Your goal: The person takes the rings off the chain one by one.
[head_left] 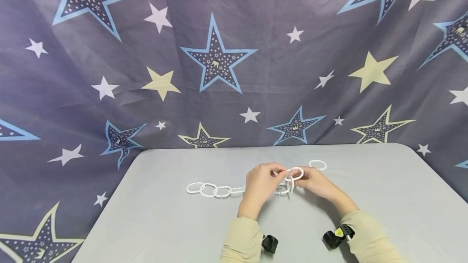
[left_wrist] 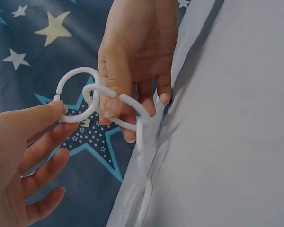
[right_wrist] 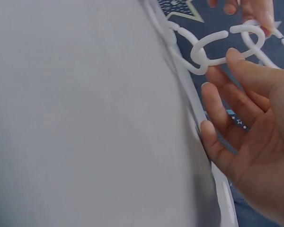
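Observation:
My left hand pinches a white plastic chain link between thumb and forefinger, its other fingers spread below. That link is hooked through a second link, which my right hand pinches between thumb and fingers. A small gap shows in the side of each of these two links. From the second link the white chain hangs down to the table and runs left behind my left hand, ending in a leftmost link. Part of the chain is hidden by the left hand.
One loose white link lies on the table beyond my right hand. The grey-white table has rounded far corners and meets a star-patterned cloth behind it. Black wrist cameras sit by both sleeves.

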`<state>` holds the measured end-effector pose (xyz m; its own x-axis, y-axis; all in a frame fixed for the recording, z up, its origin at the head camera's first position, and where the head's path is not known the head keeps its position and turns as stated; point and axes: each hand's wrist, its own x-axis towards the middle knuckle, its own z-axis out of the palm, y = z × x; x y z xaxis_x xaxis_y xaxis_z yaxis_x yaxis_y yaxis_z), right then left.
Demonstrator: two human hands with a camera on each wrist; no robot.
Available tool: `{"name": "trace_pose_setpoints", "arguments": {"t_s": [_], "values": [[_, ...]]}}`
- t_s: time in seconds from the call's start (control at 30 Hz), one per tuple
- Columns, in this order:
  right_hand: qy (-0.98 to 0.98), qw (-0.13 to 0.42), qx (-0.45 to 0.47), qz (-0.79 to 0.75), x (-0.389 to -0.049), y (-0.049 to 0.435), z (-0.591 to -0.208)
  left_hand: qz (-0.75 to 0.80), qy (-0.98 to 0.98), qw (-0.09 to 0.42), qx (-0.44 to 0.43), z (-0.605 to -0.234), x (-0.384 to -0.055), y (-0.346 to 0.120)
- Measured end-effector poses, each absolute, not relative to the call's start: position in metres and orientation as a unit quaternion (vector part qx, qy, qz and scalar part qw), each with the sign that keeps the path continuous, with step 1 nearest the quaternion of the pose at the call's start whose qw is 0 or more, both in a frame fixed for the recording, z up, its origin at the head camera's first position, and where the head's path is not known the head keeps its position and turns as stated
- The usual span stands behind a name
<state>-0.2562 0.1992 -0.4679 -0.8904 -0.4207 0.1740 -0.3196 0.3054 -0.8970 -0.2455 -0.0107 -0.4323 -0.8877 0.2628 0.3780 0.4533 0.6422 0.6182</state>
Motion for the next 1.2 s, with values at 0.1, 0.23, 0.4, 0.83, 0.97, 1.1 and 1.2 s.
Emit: {"name": "trace_pose_setpoints", "arguments": {"t_s": [0.1, 0.23, 0.4, 0.83, 0.97, 1.1, 1.2], "values": [[0.811, 0.041, -0.210, -0.545, -0.254, 0.198, -0.467, -0.355, -0.902, 0.143, -0.198, -0.432, -0.243, -0.008], [0.815, 0.038, -0.189, -0.547, -0.251, 0.195, -0.468, -0.325, -0.908, 0.175, -0.197, -0.433, -0.238, -0.005], [0.814, 0.039, -0.188, -0.548, -0.250, 0.194, -0.468, -0.295, -0.909, 0.215, -0.200, -0.434, -0.233, -0.005], [0.815, 0.037, -0.200, -0.542, -0.248, 0.196, -0.470, -0.211, -0.912, 0.247, -0.251, -0.429, -0.230, -0.013], [0.806, 0.043, -0.206, -0.554, -0.247, 0.193, -0.470, -0.200, -0.912, 0.244, -0.262, -0.428, -0.229, -0.018], [0.804, 0.047, -0.200, -0.559, -0.246, 0.190, -0.469, -0.187, -0.914, 0.232, -0.274, -0.427, -0.226, -0.023], [0.809, 0.046, -0.195, -0.553, -0.246, 0.191, -0.468, -0.177, -0.916, 0.223, -0.282, -0.427, -0.225, -0.025]]}}
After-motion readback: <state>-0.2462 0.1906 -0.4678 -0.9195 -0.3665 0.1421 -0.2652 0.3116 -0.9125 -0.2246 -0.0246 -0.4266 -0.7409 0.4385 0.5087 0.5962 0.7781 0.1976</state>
